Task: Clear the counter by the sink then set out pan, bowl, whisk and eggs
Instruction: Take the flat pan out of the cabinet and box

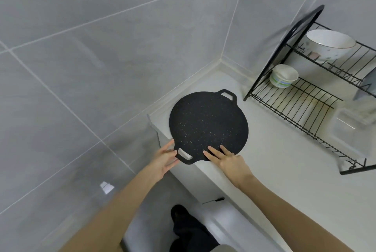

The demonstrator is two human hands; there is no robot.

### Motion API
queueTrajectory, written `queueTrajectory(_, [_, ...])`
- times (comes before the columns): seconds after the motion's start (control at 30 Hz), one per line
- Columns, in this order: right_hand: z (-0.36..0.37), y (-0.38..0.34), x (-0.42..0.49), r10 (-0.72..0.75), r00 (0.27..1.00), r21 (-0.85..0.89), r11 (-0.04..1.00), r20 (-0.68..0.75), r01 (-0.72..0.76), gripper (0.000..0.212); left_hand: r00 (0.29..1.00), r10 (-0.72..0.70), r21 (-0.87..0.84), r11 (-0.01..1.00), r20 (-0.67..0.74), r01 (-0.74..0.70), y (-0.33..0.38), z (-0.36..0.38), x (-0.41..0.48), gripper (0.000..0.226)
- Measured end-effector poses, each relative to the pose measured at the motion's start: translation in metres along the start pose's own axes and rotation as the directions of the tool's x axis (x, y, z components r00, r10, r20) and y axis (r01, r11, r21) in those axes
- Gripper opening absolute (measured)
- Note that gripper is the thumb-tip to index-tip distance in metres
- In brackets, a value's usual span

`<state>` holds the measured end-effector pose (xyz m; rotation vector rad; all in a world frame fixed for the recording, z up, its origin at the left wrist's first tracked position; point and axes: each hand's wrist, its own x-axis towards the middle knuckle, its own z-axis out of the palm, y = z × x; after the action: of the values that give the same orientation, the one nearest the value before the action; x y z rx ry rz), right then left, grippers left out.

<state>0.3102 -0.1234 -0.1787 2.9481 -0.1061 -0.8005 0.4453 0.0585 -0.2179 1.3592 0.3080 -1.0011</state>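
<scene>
Both outstretched, left hand (164,158) grip spread against pan (207,125) handle, right hand (230,162) grip flat on rim.

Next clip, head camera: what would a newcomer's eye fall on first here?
A flat round black speckled pan with two loop handles lies on the white counter near the tiled wall corner. The left hand is at its near handle, and the right hand lays straight fingers on its surface. To the right, a black wire dish rack holds a large white bowl above and a small striped bowl below.
</scene>
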Motion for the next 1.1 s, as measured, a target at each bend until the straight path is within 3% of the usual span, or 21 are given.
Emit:
queueTrajectory(0.3, [0.002, 0.005, 0.007, 0.001, 0.999, -0.008, 1.0, 0.032, -0.001, 0.079, 1.0, 0.003, 0.061, 0.998, 0.023, -0.005, 0.011, 0.0, -0.008, 0.058])
queueTrajectory(0.47, [0.003, 0.0, 0.004, 0.085, 0.996, 0.089, 0.992, 0.008, -0.086, 0.085, 0.999, 0.013, 0.113, 0.994, -0.033, -0.009, 0.012, 0.005, -0.016, 0.053])
queueTrajectory(0.7, [-0.002, 0.001, -0.025, 0.187, 0.981, 0.223, 0.96, -0.056, -0.17, 0.063, 0.996, 0.092, 0.251, 0.964, -0.015, -0.086, 0.02, 0.002, -0.048, 0.045])
queueTrajectory(0.97, [0.01, -0.013, -0.095, 0.389, 0.874, 0.338, 0.897, -0.291, -0.286, 0.052, 0.957, 0.207, 0.32, 0.91, 0.203, -0.264, 0.027, 0.034, -0.1, 0.043])
queueTrajectory(1.1, [0.029, -0.019, -0.144, 0.538, 0.79, 0.394, 0.821, -0.293, -0.413, 0.051, 0.912, 0.192, 0.373, 0.867, 0.363, -0.331, 0.014, 0.071, -0.126, 0.038])
